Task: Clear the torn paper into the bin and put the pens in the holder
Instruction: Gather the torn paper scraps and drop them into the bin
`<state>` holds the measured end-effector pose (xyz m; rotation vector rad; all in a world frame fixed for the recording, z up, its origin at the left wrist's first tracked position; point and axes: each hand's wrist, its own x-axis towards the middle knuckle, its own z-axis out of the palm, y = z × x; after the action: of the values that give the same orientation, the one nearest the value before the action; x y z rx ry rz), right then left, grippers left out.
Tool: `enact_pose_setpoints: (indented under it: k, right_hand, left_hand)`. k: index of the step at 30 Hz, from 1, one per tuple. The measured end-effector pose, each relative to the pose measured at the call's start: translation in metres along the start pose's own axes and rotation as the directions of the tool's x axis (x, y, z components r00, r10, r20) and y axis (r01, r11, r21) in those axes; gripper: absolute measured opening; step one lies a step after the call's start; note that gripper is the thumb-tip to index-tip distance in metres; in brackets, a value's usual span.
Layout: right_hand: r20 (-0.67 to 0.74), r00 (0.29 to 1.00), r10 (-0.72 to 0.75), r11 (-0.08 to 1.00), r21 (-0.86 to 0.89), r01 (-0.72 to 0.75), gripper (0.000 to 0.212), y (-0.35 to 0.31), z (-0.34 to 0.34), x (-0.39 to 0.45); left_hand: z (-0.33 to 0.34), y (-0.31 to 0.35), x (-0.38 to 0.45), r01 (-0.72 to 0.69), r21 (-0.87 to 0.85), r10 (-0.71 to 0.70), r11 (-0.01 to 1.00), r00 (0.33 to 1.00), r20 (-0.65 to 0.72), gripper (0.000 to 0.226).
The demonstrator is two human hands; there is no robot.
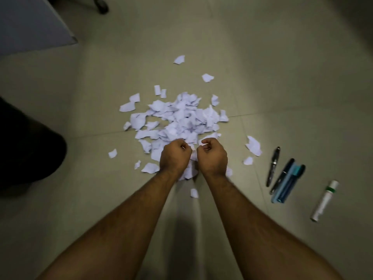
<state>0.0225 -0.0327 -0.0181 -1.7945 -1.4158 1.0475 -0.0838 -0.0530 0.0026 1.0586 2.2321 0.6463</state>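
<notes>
A heap of torn white paper [177,118] lies on the tiled floor, with stray scraps around it. Both my hands sit at the heap's near edge, knuckles up and fingers curled into the scraps. My left hand [174,156] and my right hand [213,156] are almost touching, and a scrap shows between them. To the right lie a black pen [272,166], a dark pen [281,175], a blue-teal marker [288,183] and a white marker with a green band [324,201]. No bin or holder is clearly in view.
A large dark shape [30,150] sits at the left edge; I cannot tell what it is. A grey cabinet corner [34,23] stands at the upper left, and a chair caster [102,7] is at the top. Bare tiles [292,67] surround the heap.
</notes>
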Motion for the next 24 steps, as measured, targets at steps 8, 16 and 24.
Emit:
enact_pose_setpoints:
  k: [8, 16, 24]
  right_hand:
    - [0.147, 0.943, -0.3, 0.931, -0.17, 0.323, 0.035, -0.011, 0.061, -0.025]
    - [0.329, 0.884, -0.333, 0.91, -0.136, 0.393, 0.042, -0.075, 0.129, -0.047]
    - [0.462, 0.813, -0.355, 0.912, -0.022, 0.41, 0.04, -0.125, 0.171, -0.066]
  left_hand:
    - [-0.055, -0.074, -0.005, 0.157, 0.01, -0.153, 0.987, 0.972, -0.177, 0.011]
    - [-0.166, -0.089, 0.0, 0.293, -0.293, -0.414, 0.91, 0.681, -0.604, 0.025]
    - [-0.29, -0.112, 0.005, 0.419, -0.185, -0.384, 0.889, 0.465, -0.798, 0.074]
